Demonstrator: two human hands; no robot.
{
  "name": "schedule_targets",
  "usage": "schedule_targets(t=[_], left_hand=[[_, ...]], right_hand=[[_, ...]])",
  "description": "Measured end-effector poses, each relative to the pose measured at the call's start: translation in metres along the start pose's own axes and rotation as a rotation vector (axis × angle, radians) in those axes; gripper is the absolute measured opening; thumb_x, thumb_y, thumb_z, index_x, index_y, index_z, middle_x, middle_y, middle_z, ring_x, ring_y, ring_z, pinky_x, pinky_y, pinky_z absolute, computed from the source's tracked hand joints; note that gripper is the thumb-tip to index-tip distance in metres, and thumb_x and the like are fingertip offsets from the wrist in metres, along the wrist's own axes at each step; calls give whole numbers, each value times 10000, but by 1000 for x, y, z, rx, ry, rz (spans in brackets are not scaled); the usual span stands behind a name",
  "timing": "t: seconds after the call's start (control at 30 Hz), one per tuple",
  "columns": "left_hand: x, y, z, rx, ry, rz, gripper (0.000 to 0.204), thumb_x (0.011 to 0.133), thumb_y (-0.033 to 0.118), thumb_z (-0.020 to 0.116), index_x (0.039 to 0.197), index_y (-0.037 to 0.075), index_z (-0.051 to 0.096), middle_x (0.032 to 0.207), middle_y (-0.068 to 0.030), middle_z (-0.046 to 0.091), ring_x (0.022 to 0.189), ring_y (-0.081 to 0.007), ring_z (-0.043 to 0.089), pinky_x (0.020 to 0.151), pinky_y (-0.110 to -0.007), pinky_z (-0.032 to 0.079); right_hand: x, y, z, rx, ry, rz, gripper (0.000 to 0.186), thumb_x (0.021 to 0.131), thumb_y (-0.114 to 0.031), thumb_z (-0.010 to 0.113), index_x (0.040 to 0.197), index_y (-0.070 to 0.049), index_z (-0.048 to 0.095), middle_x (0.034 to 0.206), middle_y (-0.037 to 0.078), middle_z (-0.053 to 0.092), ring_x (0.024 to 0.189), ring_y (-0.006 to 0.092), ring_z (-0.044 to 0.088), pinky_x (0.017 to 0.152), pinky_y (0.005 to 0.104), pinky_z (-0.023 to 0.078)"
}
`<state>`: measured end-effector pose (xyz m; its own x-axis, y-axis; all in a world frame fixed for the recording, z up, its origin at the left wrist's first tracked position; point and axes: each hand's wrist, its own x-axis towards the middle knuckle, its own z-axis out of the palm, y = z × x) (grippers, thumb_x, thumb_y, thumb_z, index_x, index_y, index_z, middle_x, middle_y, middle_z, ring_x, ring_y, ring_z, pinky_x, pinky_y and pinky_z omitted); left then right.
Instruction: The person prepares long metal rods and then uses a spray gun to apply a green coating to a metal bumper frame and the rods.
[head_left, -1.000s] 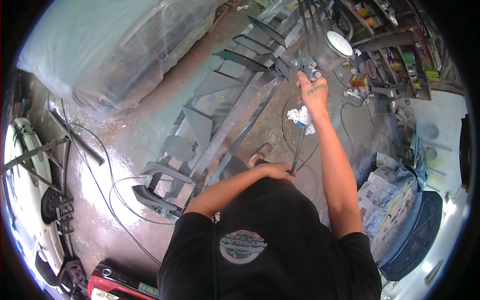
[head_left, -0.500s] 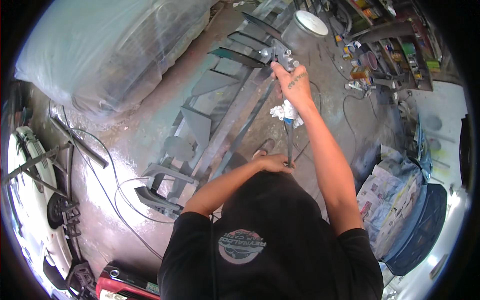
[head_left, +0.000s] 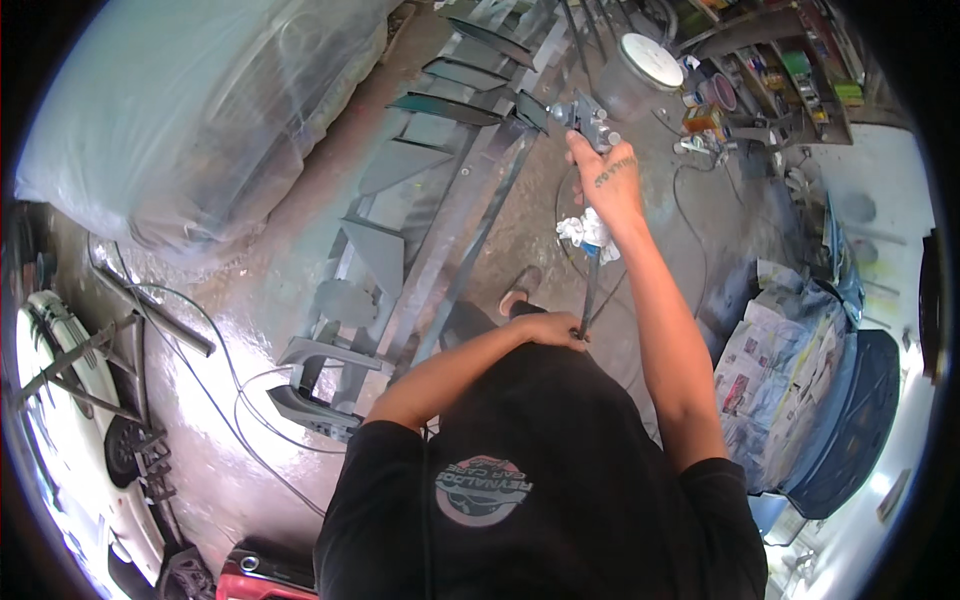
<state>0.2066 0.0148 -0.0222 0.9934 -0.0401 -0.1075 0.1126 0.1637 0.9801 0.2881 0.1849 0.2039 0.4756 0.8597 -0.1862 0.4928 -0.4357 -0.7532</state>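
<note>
My right hand (head_left: 608,180) is closed round a metal spray gun (head_left: 590,120), held out above the floor near dark grey painted panels (head_left: 440,104) lying on a long metal rack (head_left: 430,255). A crumpled white rag with something blue (head_left: 580,232) is wrapped on the hose just below my right hand. My left hand (head_left: 555,330) grips the black hose (head_left: 590,292) lower down, close to my body. More grey parts, including a triangular plate (head_left: 372,255), rest along the rack at the left.
A plastic-covered car (head_left: 190,110) fills the upper left. A white lidded drum (head_left: 650,62) stands beyond the gun, beside shelves of cans (head_left: 770,80). A white bumper (head_left: 60,390) and hoses are at the left. Newspaper-masked parts (head_left: 775,370) lie at the right.
My right hand with the spray gun swung left, then came slightly back to the right. My left hand stays on the hose. The rack and surroundings have shifted slightly in view.
</note>
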Motion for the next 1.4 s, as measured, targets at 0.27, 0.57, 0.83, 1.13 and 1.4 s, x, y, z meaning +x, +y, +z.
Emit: schedule_targets(t=[0.27,0.57,0.83,1.13,1.4], left_hand=[[18,-2,17,3,-72,-3,448,923,270,715,1274,-3,662,1216,-176,716,1173,-297,658,1017,-395,489],[25,-5,26,8,-196,65,398,937,238,707,1241,-15,660,1191,-172,712,1137,-296,660,995,-400,496],[4,16,8,58,-67,2,421,933,223,704,1281,-5,637,1247,-189,690,1190,-311,641,1019,-411,489],[33,-17,49,8,-248,70,478,846,278,768,1220,-6,679,1137,-167,742,1087,-272,690,911,-389,518],[35,-37,42,91,-132,155,477,891,263,726,1278,-4,648,1158,-192,731,1075,-295,692,919,-404,519]], right_hand=[[-14,26,-25,-69,126,5,393,917,-309,681,788,61,662,609,173,641,535,268,649,592,424,514],[-19,35,-20,-132,86,-22,368,921,-302,667,930,65,694,740,226,683,733,371,688,719,450,516],[-24,3,6,-83,-7,-118,399,944,-321,676,855,68,684,604,95,638,469,169,611,467,333,486],[-47,55,-31,-119,68,-9,327,939,-273,667,921,52,688,707,139,673,557,219,622,538,369,487],[-24,54,-26,-114,135,-87,377,948,-284,663,792,59,662,593,96,622,429,181,592,407,344,458]])
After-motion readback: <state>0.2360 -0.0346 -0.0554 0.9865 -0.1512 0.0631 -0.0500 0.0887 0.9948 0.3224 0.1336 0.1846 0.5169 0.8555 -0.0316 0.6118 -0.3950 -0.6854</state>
